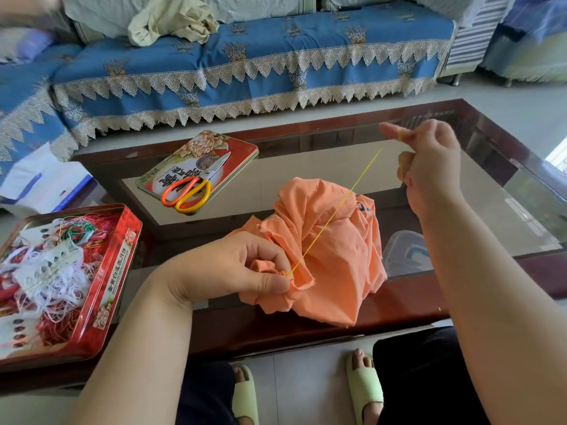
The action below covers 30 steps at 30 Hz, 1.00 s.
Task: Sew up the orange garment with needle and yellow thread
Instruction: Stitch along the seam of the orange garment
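The orange garment (331,253) lies bunched at the near edge of the table. My left hand (242,268) pinches a folded edge of it between thumb and fingers. A yellow thread (340,207) runs taut from that pinched spot up and to the right. My right hand (429,167) is raised above the table with its fingers curled round the thread's upper end. The needle itself is too small to make out in the right hand.
A glass-topped wooden table (506,228) holds a flat tin lid (242,148) with orange and yellow scissors (190,191). A red tin (107,289) full of tangled threads sits at the left. A blue covered sofa (245,56) stands behind. My slippered feet (365,384) are below.
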Available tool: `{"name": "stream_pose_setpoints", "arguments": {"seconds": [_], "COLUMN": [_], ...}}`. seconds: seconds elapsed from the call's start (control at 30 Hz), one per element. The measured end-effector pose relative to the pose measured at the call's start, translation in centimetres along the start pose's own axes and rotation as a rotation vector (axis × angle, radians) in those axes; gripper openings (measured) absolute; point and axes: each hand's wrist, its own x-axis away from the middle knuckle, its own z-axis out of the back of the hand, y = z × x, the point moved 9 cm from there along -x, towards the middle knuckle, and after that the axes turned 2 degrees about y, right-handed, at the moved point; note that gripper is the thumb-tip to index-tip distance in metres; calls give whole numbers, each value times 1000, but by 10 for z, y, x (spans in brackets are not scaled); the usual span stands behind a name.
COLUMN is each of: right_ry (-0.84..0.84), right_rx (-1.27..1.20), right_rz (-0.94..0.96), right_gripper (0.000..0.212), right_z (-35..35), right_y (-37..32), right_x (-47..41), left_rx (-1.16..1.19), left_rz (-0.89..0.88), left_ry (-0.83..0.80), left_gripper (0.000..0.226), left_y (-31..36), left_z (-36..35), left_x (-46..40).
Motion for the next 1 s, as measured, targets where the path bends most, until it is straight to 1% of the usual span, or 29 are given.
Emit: {"name": "stream_pose_setpoints", "arguments": {"seconds": [0.07,0.1,0.17,0.2,0.27,0.33,0.43,0.47,0.53,0.6,0.67,0.73,0.8,0.87,0.93,1.0], "right_ry": [-125,-196,-283,-273,-193,-129,-85,-82,-83,-52,-44,-103,-240,-449,-633,-715], "right_rx": [235,381,699,785,771,681,624,639,678,716,702,591,538,557,591,685], "right_rz": [4,-21,-49,-36,14,5,-175,-231,-283,-229,-67,52,83,60,67,164], "right_gripper": [23,22,25,26,26,28,28,26,22,23,23,20,19,21,18,13], "right_z": [-16,-24,-32,-32,-30,-27,-19,-16,-11,-8,-15,-33,-59,-87,-107,-115], "right_y": [6,14,28,30,23,20,40,48,56,50,27,4,-10,-13,-13,-15], "right_x": [2,4,9,10,12,12,5,3,-1,-4,2,21,48,79,108,125], "left_rx": [48,120,325,416,538,612,654,657,660,673,691,709,714,707,697,686], "left_rz": [-38,-46,-30,-9,31,53,68,70,80,90,85,81,83,76,54,42], "left_ry": [103,172,312,387,506,550,522,491,428,401,419,490,579,644,690,737], "left_gripper": [35,40,36,32,28,30,38,37,27,20,25,28,30,34,37,36], "left_y": [0,-1,-7,-12,-19,-22,-23,-22,-21,-20,-20,-21,-24,-24,-24,-24], "left_z": [8,14,25,30,38,40,37,35,29,26,28,33,38,41,44,48], "left_x": [-2,-4,-8,-8,-9,-9,-8,-9,-10,-9,-10,-10,-8,-6,-5,-2]}}
